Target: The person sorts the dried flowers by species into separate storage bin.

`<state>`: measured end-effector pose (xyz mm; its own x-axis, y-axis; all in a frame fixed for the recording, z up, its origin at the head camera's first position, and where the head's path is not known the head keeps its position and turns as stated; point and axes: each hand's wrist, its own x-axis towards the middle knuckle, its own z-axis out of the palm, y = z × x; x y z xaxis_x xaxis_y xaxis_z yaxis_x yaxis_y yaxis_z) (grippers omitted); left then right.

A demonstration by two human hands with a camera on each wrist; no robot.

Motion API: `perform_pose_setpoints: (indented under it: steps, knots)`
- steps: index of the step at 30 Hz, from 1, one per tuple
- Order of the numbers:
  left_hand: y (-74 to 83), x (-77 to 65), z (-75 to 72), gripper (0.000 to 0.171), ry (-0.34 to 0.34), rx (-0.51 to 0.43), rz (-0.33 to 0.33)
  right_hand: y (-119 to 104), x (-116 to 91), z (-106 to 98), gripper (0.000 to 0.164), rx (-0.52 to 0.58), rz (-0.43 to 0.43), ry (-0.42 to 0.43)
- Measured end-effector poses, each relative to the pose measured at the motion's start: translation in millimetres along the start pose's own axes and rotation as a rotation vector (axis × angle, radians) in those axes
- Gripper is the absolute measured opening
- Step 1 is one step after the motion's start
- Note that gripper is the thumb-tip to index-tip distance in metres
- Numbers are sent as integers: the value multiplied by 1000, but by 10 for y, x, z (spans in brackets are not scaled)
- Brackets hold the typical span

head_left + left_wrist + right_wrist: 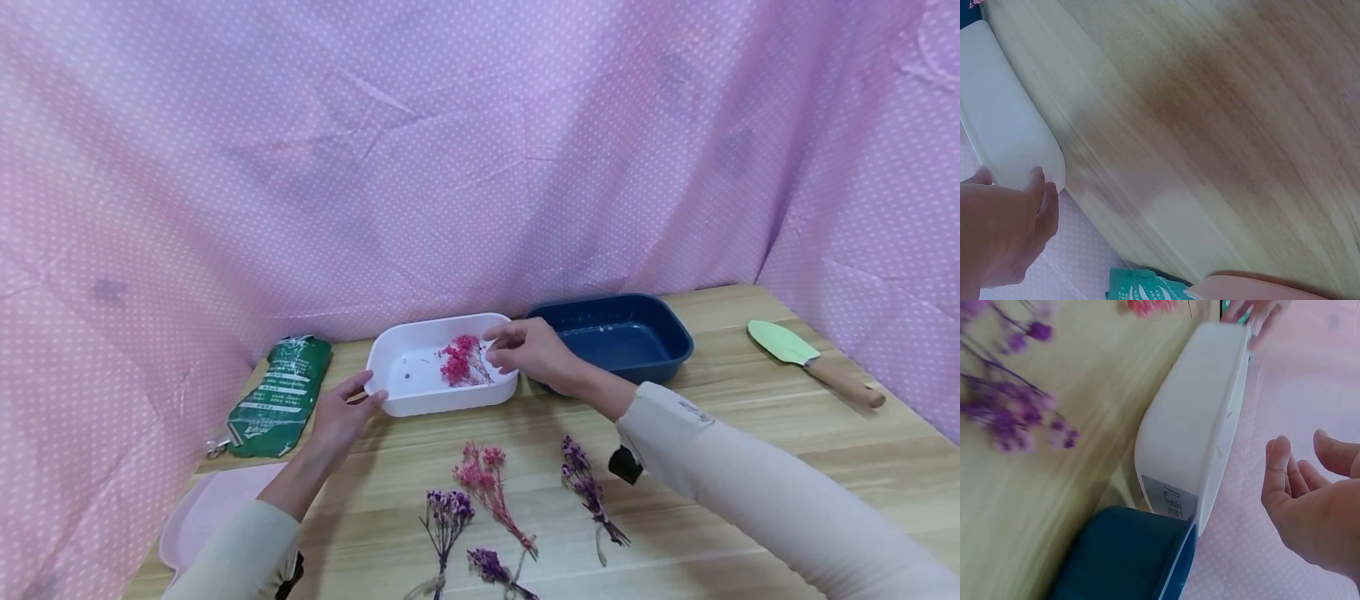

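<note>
A white plastic basin (438, 404) stands toward the back of the table with a bunch of red dried flowers (462, 360) lying inside it. My left hand (347, 417) grips the basin's left end, thumb at the near corner; the left wrist view also shows those fingers (1035, 181) against its end. Over the basin's right end hovers my right hand (536, 354), its fingers loosely bent and apart from the thumb, with nothing between them in the right wrist view. A dark blue basin (660, 367) stands just right of the white one.
Nearer on the table lie a pink flower bunch (487, 483) and purple ones (448, 512), (588, 487), (491, 567). At left are a green bag (281, 400) and a pink board (217, 508). A green-bladed trowel (783, 340) with a wooden handle lies at right.
</note>
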<state>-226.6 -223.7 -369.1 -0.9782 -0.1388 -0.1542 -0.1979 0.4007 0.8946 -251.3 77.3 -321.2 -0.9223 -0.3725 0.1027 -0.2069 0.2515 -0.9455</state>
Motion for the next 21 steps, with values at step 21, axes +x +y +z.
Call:
perform_pose_setpoints:
  steps: [21]
  knots:
    - [-1, -1, 10, 62, 4, -16, -3, 220, -782, -95, 40, 93, 161, -97]
